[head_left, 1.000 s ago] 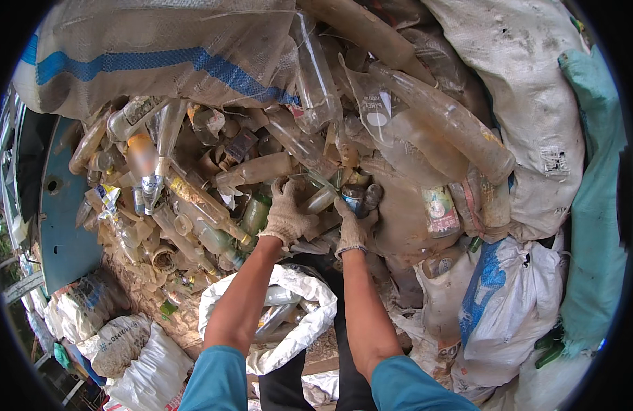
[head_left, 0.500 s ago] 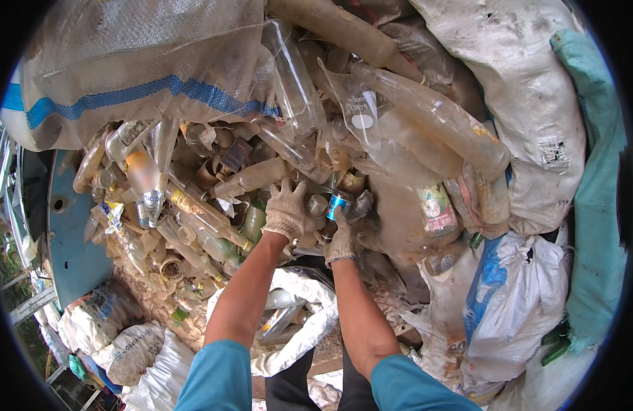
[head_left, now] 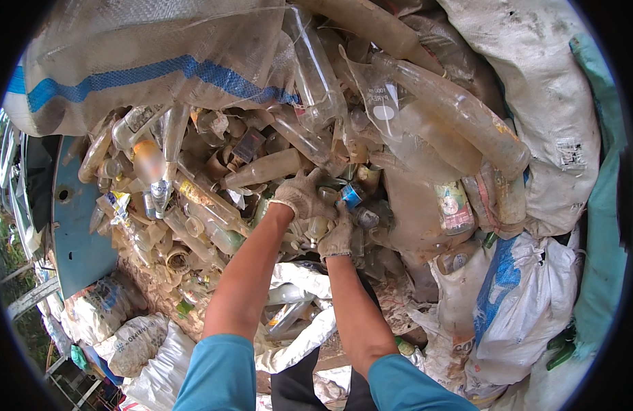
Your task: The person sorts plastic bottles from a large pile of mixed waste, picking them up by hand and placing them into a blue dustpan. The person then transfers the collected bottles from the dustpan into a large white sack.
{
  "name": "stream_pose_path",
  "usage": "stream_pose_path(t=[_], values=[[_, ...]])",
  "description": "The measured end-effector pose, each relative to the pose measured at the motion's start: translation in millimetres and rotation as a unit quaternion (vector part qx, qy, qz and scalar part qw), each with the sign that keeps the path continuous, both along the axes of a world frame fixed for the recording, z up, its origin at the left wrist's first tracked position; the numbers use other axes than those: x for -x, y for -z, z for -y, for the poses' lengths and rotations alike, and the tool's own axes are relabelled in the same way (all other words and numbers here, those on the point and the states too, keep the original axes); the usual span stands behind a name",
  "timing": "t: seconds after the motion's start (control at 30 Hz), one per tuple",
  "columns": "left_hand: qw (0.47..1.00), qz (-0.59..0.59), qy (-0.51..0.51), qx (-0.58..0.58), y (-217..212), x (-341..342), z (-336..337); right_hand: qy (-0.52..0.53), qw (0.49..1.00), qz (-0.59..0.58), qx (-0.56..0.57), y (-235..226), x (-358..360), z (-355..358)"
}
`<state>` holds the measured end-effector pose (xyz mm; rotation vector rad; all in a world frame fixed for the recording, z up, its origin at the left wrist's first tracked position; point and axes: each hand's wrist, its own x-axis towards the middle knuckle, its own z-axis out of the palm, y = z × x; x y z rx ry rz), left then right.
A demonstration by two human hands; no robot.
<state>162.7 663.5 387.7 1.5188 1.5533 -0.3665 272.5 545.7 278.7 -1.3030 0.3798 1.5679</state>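
Note:
Both my hands wear dirty knit work gloves and are close together over a heap of dusty glass bottles and jars. My left hand (head_left: pixel 300 197) reaches into the heap with its fingers partly apart, beside a small clear jar (head_left: pixel 327 196). My right hand (head_left: pixel 337 237) is just below and to the right, its raised finger or thumb by a small blue-labelled container (head_left: pixel 352 195). Its other fingers are hidden, so any grip cannot be seen. A small clear glass bottle (head_left: pixel 318 228) shows between the two gloves.
In front of my legs stands an open white sack (head_left: pixel 315 337) with glass bottles inside. A large sack with a blue stripe (head_left: pixel 152 82) overhangs the heap. Big glass tubes and a beaker (head_left: pixel 383 109) lie at the far right. Stuffed white sacks (head_left: pixel 528 308) line the right side.
My left hand has moved slightly right and its fingers have come closer to my right hand. The blue-labelled container now lies more tilted. The whole view has shifted a little.

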Motion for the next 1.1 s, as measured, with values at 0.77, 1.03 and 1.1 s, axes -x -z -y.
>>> stream_pose_path(t=[0.77,1.03,1.1], values=[[0.984,0.076,-0.161,-0.023,0,-7,58,-0.065,0.986,-0.144,-0.055,-37,-36,12],[0.93,0.166,-0.261,-0.197,-72,15,136,-0.219,0.953,-0.118,-0.172,-126,-45,23],[0.877,0.172,-0.345,-0.286,-86,7,183,-0.339,0.914,-0.091,-0.204,-159,-47,22]])
